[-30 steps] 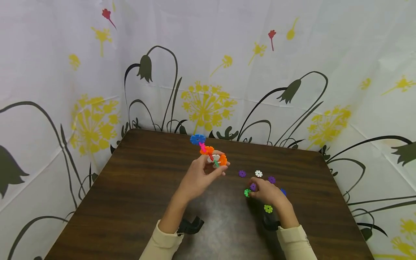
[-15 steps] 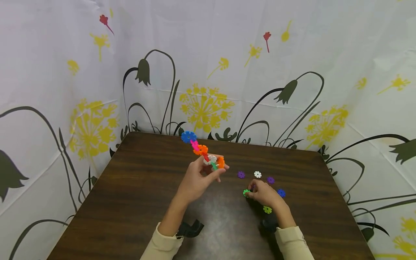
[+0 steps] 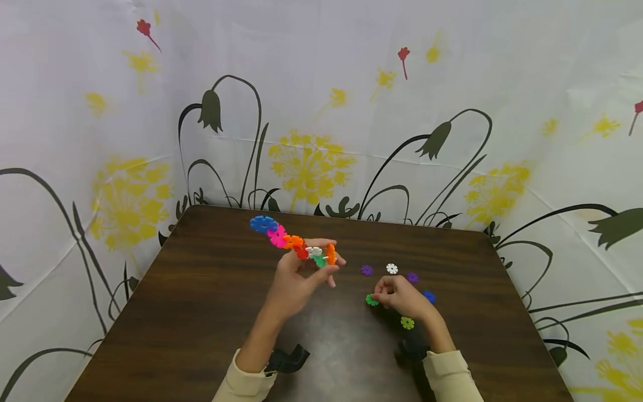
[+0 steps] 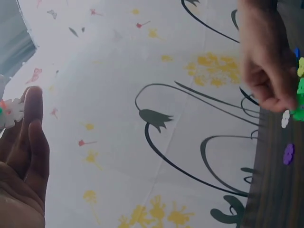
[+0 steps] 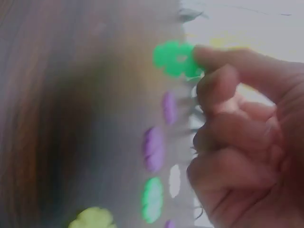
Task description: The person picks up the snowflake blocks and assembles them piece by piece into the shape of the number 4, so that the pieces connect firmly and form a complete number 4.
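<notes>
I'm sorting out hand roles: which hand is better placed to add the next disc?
Probably the right hand: it pinches a green disc, while the left hand holds the linked chain.

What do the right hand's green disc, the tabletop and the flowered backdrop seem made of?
Green notched disc: likely plastic, smooth; bright, uniform colour.
Tabletop: wood or wood-look laminate, satin; streaky grain, soft sheen.
Flowered backdrop: perhaps fabric or plastic sheeting, fairly matte; creases and soft folds.

slanting disc chain [image 3: 293, 242], separate green disc [image 5: 170, 59]
</notes>
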Demonstrator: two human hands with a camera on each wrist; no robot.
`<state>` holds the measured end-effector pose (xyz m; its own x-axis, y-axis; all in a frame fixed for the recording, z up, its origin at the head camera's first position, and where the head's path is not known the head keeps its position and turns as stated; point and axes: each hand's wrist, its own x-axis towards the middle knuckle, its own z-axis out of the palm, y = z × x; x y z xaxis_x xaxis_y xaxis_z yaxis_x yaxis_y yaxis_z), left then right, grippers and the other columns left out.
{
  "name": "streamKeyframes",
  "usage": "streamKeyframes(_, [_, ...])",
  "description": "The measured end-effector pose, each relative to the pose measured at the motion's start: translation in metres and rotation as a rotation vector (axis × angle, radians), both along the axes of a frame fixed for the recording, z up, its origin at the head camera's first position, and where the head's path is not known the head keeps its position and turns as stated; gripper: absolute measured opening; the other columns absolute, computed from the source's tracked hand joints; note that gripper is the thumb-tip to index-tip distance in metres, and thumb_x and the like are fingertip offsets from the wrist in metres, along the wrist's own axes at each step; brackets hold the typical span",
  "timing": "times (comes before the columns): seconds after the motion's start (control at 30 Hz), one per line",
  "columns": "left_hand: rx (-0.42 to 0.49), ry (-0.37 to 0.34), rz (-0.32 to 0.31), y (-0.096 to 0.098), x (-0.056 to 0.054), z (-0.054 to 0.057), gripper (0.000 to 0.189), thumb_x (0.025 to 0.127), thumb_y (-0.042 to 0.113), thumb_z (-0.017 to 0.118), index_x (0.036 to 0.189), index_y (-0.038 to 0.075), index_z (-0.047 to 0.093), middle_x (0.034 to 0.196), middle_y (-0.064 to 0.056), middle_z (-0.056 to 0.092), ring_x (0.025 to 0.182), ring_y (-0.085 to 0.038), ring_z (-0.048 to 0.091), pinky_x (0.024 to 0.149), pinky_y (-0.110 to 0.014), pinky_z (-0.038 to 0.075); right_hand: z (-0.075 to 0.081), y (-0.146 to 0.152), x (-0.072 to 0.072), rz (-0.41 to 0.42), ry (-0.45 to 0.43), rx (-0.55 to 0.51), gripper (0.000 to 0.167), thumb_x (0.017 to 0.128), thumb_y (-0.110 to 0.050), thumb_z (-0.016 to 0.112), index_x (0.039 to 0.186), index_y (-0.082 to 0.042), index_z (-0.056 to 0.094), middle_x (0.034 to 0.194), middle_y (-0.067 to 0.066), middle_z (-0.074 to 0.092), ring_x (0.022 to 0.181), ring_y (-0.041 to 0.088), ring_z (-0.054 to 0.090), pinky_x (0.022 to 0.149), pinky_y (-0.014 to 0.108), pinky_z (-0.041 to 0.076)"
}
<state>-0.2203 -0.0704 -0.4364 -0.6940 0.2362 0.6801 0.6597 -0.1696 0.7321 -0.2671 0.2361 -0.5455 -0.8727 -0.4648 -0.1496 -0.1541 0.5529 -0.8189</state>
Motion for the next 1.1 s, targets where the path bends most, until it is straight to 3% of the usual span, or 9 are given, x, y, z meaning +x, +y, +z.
streamKeyframes(0.07, [0.013, 0.050, -0.008, 0.001, 0.000, 0.001, 0.044, 0.098, 0.003, 0.077, 0.138, -0.002, 0.061, 0.104, -0.024, 0.077, 0.070, -0.019, 0.073, 0.069, -0.029, 0.065, 0.011, -0.002, 0.003, 0.021, 0.008, -0.084, 0.019, 0.105, -0.024, 0.072, 0.098, -0.007, 0.070, 0.069, 0.000, 0.059, 0.062, 0.011, 0.054, 0.055, 0.025, 0.046])
streamKeyframes(0.17, [0.007, 0.068, -0.010, 0.002, 0.001, 0.003, 0.045, 0.097, 0.005, 0.078, 0.137, -0.003, 0.060, 0.105, -0.024, 0.076, 0.078, -0.016, 0.075, 0.070, -0.030, 0.066, 0.033, -0.006, 0.009, 0.030, 0.033, -0.195, 0.015, 0.106, -0.023, 0.071, 0.101, -0.009, 0.071, 0.068, 0.007, 0.057, 0.061, 0.010, 0.052, 0.054, 0.024, 0.045])
streamKeyframes(0.3, [0.022, -0.004, 0.017, 0.003, 0.005, 0.004, 0.043, 0.094, -0.003, 0.079, 0.133, -0.004, 0.062, 0.101, -0.027, 0.076, 0.085, -0.015, 0.079, 0.074, -0.033, 0.067, 0.066, -0.013, 0.017, 0.049, 0.126, -0.323, 0.011, 0.108, -0.015, 0.066, 0.102, -0.007, 0.069, 0.069, 0.017, 0.057, 0.059, 0.010, 0.052, 0.050, 0.027, 0.045])
streamKeyframes(0.43, [0.026, -0.090, 0.030, 0.004, 0.009, 0.004, 0.040, 0.092, -0.005, 0.079, 0.129, -0.005, 0.065, 0.098, -0.030, 0.077, 0.085, -0.013, 0.080, 0.077, -0.033, 0.067, 0.098, -0.024, 0.025, 0.064, 0.242, -0.419, 0.009, 0.110, -0.007, 0.061, 0.102, -0.006, 0.067, 0.070, 0.014, 0.061, 0.056, 0.013, 0.057, 0.048, 0.029, 0.049])
streamKeyframes(0.53, [-0.010, -0.105, 0.042, 0.005, 0.011, 0.005, 0.036, 0.092, -0.002, 0.080, 0.126, -0.003, 0.068, 0.095, -0.026, 0.079, 0.079, -0.014, 0.079, 0.078, -0.032, 0.067, 0.122, -0.035, 0.033, 0.073, 0.303, -0.490, 0.008, 0.109, -0.002, 0.060, 0.106, -0.007, 0.065, 0.074, 0.012, 0.065, 0.053, 0.016, 0.057, 0.046, 0.029, 0.050])
streamKeyframes(0.67, [-0.060, -0.121, 0.035, 0.006, 0.012, 0.008, 0.035, 0.092, -0.001, 0.081, 0.125, -0.001, 0.069, 0.094, -0.022, 0.081, 0.072, -0.029, 0.079, 0.083, -0.032, 0.066, 0.152, -0.050, 0.041, 0.101, 0.388, -0.560, 0.012, 0.106, 0.005, 0.060, 0.113, -0.005, 0.063, 0.081, 0.013, 0.071, 0.050, 0.019, 0.056, 0.042, 0.031, 0.048])
streamKeyframes(0.8, [-0.101, -0.148, 0.005, 0.006, 0.013, 0.009, 0.035, 0.093, -0.004, 0.080, 0.126, 0.000, 0.069, 0.097, -0.020, 0.082, 0.075, -0.037, 0.079, 0.083, -0.032, 0.066, 0.172, -0.062, 0.045, 0.092, 0.496, -0.540, 0.022, 0.104, 0.006, 0.063, 0.124, -0.004, 0.065, 0.085, 0.008, 0.075, 0.056, 0.018, 0.062, 0.044, 0.031, 0.050])
streamKeyframes(0.93, [-0.152, -0.159, 0.006, 0.006, 0.014, 0.010, 0.032, 0.092, 0.001, 0.082, 0.122, 0.004, 0.069, 0.094, -0.016, 0.083, 0.077, -0.025, 0.080, 0.075, -0.031, 0.064, 0.184, -0.066, 0.048, 0.059, 0.558, -0.462, 0.035, 0.101, 0.005, 0.069, 0.133, -0.008, 0.065, 0.087, 0.005, 0.077, 0.062, 0.013, 0.066, 0.049, 0.029, 0.053])
streamKeyframes(1.1, [-0.201, -0.170, 0.028, 0.005, 0.017, 0.014, 0.030, 0.091, 0.005, 0.085, 0.118, 0.006, 0.071, 0.091, -0.011, 0.083, 0.074, -0.015, 0.077, 0.067, -0.030, 0.062, 0.186, -0.062, 0.051, 0.063, 0.588, -0.394, 0.031, 0.099, 0.005, 0.073, 0.126, -0.009, 0.071, 0.095, 0.005, 0.079, 0.069, 0.010, 0.071, 0.054, 0.031, 0.058])
